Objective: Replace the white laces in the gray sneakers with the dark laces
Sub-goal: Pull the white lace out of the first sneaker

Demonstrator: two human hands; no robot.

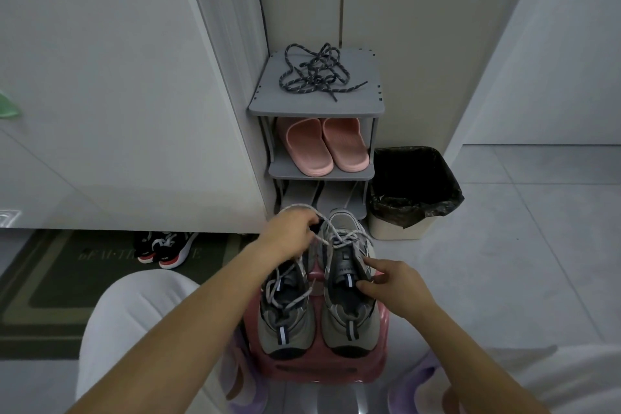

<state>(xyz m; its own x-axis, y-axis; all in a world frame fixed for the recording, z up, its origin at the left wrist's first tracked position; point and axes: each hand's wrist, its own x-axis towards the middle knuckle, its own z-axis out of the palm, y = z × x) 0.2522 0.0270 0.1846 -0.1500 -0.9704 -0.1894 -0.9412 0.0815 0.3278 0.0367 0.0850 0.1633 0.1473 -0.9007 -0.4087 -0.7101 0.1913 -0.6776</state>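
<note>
Head view: the gray sneakers [287, 323] sit side by side on a pink stool [319, 363], long axes running away from the person, toes toward the gray rack [316, 106]. The left hand [289, 228] pinches a white lace [339, 237] pulled up from the right sneaker [346, 265]; the right hand [393, 286] grips its collar. Dark laces [316, 77] lie tangled on the rack's top, pink slippers [322, 148] below, a bin [413, 188] beside

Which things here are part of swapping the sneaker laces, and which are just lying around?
Part of the job: gray sneakers, white laces, dark laces, left hand, right hand.
Just lying about: pink slippers, trash bin, black-and-red shoes, doormat.
</note>
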